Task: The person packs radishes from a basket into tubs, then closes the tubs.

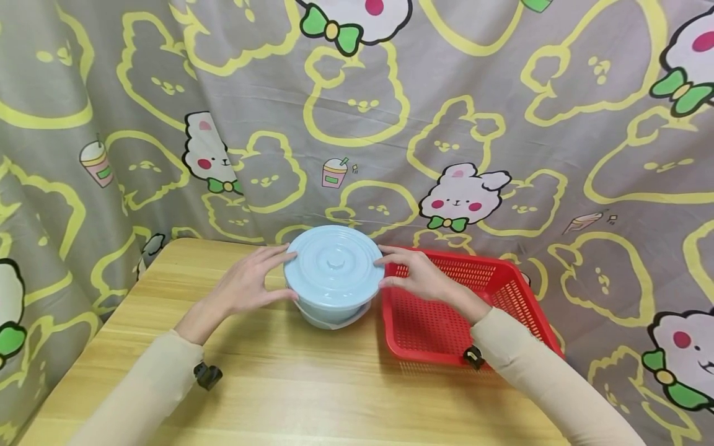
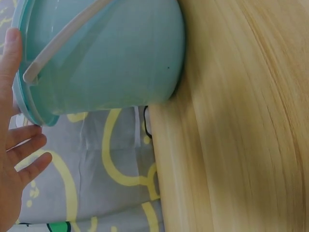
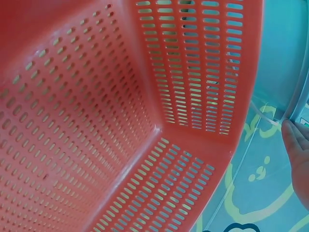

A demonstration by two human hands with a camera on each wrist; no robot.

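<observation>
A light blue bucket (image 1: 320,314) stands upright on the table, its round lid (image 1: 331,248) on top. Its pale handle (image 2: 63,42) hangs down along the side. At the lid's left edge, my left hand (image 1: 251,280) touches the rim with spread, fairly straight fingers and thumb. My right hand (image 1: 419,277) has its fingertips against the right edge, reaching over the red basket (image 1: 435,355). Only part of the right hand shows in the right wrist view, beside the bucket.
The red plastic basket with slotted walls (image 3: 193,72) stands just right of the bucket. Bare wooden table (image 1: 279,396) lies in front. A grey patterned curtain (image 1: 379,167) hangs right behind the table's back edge.
</observation>
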